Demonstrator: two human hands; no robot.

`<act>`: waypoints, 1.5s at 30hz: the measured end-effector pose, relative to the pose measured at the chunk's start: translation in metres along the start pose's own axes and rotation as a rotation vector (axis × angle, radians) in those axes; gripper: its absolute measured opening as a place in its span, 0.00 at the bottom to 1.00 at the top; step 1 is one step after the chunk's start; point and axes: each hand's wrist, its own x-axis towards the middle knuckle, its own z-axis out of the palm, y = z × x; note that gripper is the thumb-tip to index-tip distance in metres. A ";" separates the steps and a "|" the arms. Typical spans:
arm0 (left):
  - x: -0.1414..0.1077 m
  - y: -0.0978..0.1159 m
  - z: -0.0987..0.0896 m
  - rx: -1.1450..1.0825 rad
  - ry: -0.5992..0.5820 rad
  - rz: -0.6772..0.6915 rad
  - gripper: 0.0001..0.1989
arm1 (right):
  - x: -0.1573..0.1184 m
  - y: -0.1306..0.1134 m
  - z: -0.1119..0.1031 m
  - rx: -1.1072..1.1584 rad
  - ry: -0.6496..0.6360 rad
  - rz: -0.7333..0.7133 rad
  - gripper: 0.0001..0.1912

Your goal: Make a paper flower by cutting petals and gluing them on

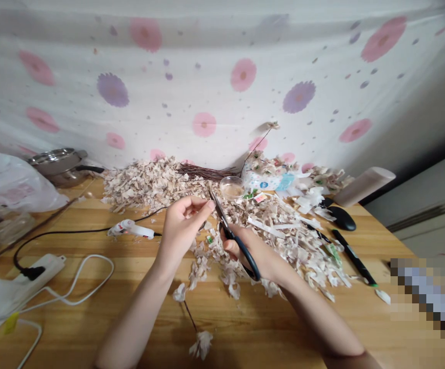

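My right hand (247, 251) is shut on the black handles of a pair of scissors (232, 236), with the steel blades pointing up and left. The blade tips are close to the fingertips of my left hand (184, 225). Those fingers are pinched together, and whatever they hold is too small to make out. Beneath both hands lies a heap of shredded paper scraps (253, 241). Closer to me, two paper flowers on thin wire stems (201, 344) rest on the wooden table (72, 312).
Left of my hands lie a white hot glue gun (130, 229) and its black cord. A power strip (38, 271), steel pot (55, 166) and plastic bag (11, 184) stand further left. A bundle of dark wires (207, 172), black mouse (341, 218) and black marker (355, 259) lie beyond and right.
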 end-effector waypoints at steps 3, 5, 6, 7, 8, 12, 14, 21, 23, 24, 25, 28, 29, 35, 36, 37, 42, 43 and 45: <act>0.000 -0.001 -0.002 0.000 -0.009 -0.008 0.09 | 0.000 -0.001 -0.002 -0.026 -0.011 0.016 0.35; 0.001 -0.002 -0.003 -0.003 -0.011 -0.012 0.10 | 0.000 -0.003 -0.004 -0.030 -0.016 0.022 0.35; 0.001 -0.002 -0.004 -0.006 -0.011 -0.014 0.10 | 0.000 -0.004 -0.005 -0.029 -0.016 0.027 0.36; 0.001 -0.002 -0.004 -0.012 -0.011 -0.017 0.10 | 0.000 -0.005 -0.007 -0.024 -0.017 0.033 0.36; 0.002 -0.002 -0.005 -0.020 -0.012 -0.019 0.10 | -0.001 -0.006 -0.007 -0.016 -0.016 0.037 0.36; 0.003 -0.002 -0.004 -0.080 -0.014 -0.027 0.09 | 0.001 -0.001 -0.004 0.088 0.012 0.012 0.33; 0.002 -0.003 -0.001 -0.132 -0.015 -0.030 0.08 | 0.003 0.003 0.002 0.207 0.091 0.006 0.30; -0.005 -0.014 0.020 -0.284 -0.043 -0.085 0.08 | 0.015 0.004 0.002 0.438 0.559 -0.029 0.17; -0.007 -0.016 0.024 -0.289 -0.045 -0.083 0.08 | 0.015 0.003 -0.002 0.450 0.584 -0.022 0.15; -0.008 -0.017 0.026 -0.288 -0.048 -0.081 0.07 | 0.014 0.003 -0.004 0.450 0.582 -0.013 0.15; -0.009 -0.017 0.027 -0.285 -0.053 -0.079 0.07 | 0.014 0.002 -0.005 0.440 0.577 -0.004 0.15; -0.011 -0.017 0.031 -0.276 -0.074 -0.081 0.08 | 0.012 0.002 -0.007 0.397 0.563 0.031 0.14; -0.012 -0.017 0.032 -0.271 -0.081 -0.085 0.08 | 0.011 0.002 -0.007 0.388 0.561 0.036 0.13; -0.012 -0.016 0.033 -0.234 -0.105 -0.109 0.08 | 0.010 0.003 -0.011 0.371 0.551 0.033 0.14; -0.012 -0.016 0.033 -0.229 -0.107 -0.107 0.08 | 0.010 0.004 -0.012 0.365 0.539 0.038 0.15; -0.012 -0.016 0.032 -0.226 -0.105 -0.102 0.08 | 0.010 0.004 -0.012 0.368 0.528 0.045 0.15; -0.012 -0.015 0.031 -0.241 -0.026 -0.057 0.07 | 0.010 0.009 -0.008 0.460 0.456 -0.018 0.25; -0.012 -0.015 0.030 -0.247 -0.004 -0.047 0.07 | 0.009 0.011 -0.006 0.448 0.420 -0.050 0.27; -0.011 -0.015 0.029 -0.260 0.041 -0.025 0.07 | 0.007 0.014 0.001 0.387 0.336 -0.099 0.31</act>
